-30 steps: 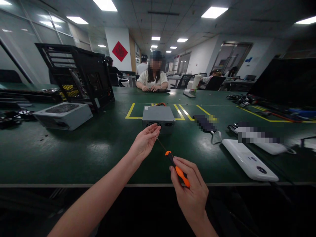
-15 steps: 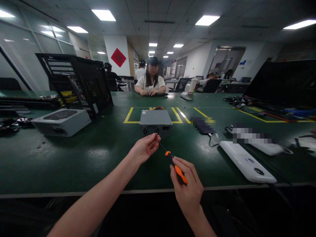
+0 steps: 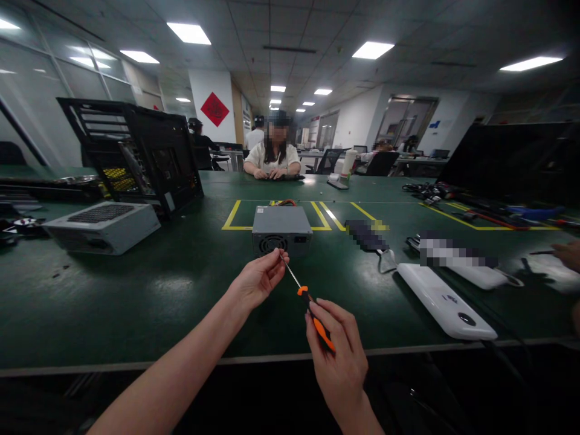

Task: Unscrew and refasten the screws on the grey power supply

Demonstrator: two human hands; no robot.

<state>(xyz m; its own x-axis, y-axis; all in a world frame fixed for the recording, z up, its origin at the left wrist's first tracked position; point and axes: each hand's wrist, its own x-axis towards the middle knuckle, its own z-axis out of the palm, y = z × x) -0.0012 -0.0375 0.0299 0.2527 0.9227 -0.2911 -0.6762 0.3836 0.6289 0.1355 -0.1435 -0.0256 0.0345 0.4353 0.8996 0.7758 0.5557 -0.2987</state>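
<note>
My right hand (image 3: pixel 341 356) grips the orange and black handle of a small screwdriver (image 3: pixel 312 314) above the near edge of the green table (image 3: pixel 136 302). Its thin metal shaft points up and left. My left hand (image 3: pixel 258 279) pinches the shaft's tip between thumb and fingers. Just beyond both hands a grey power supply unit (image 3: pixel 281 228) sits on the table, fan grille facing me.
A second grey power supply (image 3: pixel 102 226) and an open black computer case (image 3: pixel 136 154) stand at the left. White devices (image 3: pixel 446 301) and cables lie at the right, by a dark monitor (image 3: pixel 512 163). A person sits across the table (image 3: pixel 272 158). Another person's hand (image 3: pixel 568 254) shows at the right edge.
The view has tilted down slightly. Both hands and the screwdriver drifted a little left, and my left fingers closed from touching the shaft to pinching its tip.
</note>
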